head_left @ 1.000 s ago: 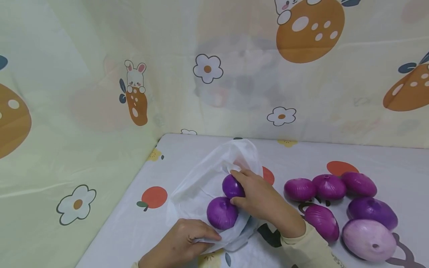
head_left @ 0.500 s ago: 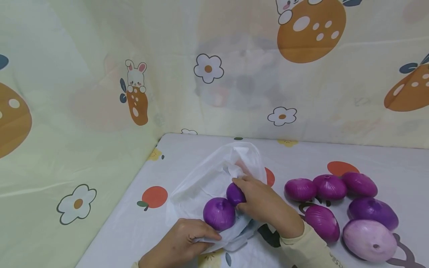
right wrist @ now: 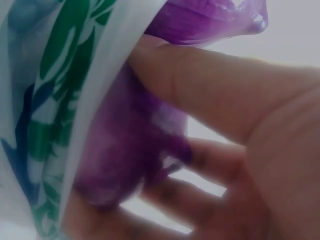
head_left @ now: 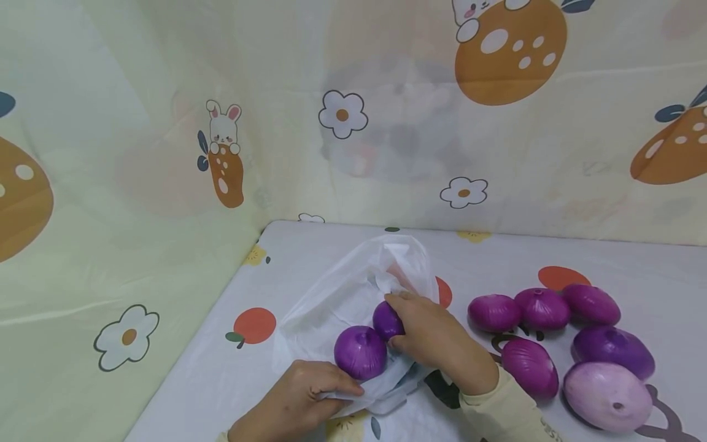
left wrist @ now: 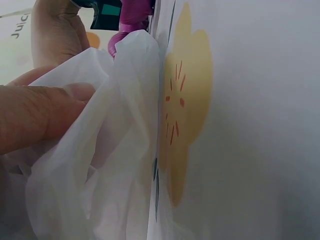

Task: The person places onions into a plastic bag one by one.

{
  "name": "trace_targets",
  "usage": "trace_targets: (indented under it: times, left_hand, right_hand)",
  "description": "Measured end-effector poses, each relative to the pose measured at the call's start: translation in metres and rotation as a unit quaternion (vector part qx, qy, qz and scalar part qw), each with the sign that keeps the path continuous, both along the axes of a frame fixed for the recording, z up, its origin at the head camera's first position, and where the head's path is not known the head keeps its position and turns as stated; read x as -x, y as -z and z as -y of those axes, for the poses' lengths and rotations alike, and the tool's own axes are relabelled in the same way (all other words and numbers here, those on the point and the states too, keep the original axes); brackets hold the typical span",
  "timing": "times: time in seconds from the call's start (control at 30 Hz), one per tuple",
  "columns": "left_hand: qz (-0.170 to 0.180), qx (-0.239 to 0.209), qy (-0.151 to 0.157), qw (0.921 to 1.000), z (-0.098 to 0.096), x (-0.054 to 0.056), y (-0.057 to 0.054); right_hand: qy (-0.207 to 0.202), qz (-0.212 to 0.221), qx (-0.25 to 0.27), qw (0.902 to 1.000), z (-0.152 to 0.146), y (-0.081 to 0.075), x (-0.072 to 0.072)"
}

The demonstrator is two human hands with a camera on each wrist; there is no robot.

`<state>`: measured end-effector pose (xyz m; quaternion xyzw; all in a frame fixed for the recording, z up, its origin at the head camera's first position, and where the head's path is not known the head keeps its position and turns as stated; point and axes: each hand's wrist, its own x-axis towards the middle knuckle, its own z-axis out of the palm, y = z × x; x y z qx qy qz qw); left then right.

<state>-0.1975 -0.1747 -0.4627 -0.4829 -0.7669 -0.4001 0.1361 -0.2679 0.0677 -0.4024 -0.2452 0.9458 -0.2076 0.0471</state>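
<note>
In the head view a thin white plastic bag (head_left: 331,313) lies with its mouth spread toward me. My left hand (head_left: 301,396) pinches the bag's near edge between thumb and fingers; the left wrist view shows the thumb (left wrist: 45,112) over the gathered film. A round purple onion (head_left: 361,353) sits in the bag's mouth. Right beside it, my right hand (head_left: 439,337) grips a smaller-looking purple onion (head_left: 387,320), partly hidden by that hand. Close up in the right wrist view, thumb and fingers wrap this onion (right wrist: 125,145), next to the bag's green-printed side (right wrist: 55,120).
Several more onions lie on the table to the right, some magenta (head_left: 493,312), one dark purple (head_left: 613,351) and one pale pink (head_left: 607,396). A white cloth with fruit prints covers the table (head_left: 204,368). Patterned curtains (head_left: 397,153) stand behind and to the left.
My right hand has brought its onion slightly down and to the right. The other onion has shifted a little left. My left hand stays at the bag's edge.
</note>
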Motion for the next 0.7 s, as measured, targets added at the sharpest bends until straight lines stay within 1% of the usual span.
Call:
trace_targets:
  times: [0.2,0.43,0.7]
  left_hand:
    - [-0.005,0.001,-0.004,1.0,0.0,-0.0001,0.0008]
    - [-0.001,-0.006,0.001,1.0,0.0001,0.0005,0.0014]
    - [-0.002,-0.01,0.004,0.9999,-0.001,0.0003,0.001]
  right_hand:
    - [0.009,0.01,-0.003,0.9999,-0.0002,-0.0011,-0.0007]
    - [-0.006,0.001,-0.006,1.0,-0.0016,-0.0035,-0.0023]
    - [0.005,0.004,-0.014,0.9999,-0.0028,-0.0099,-0.0055]
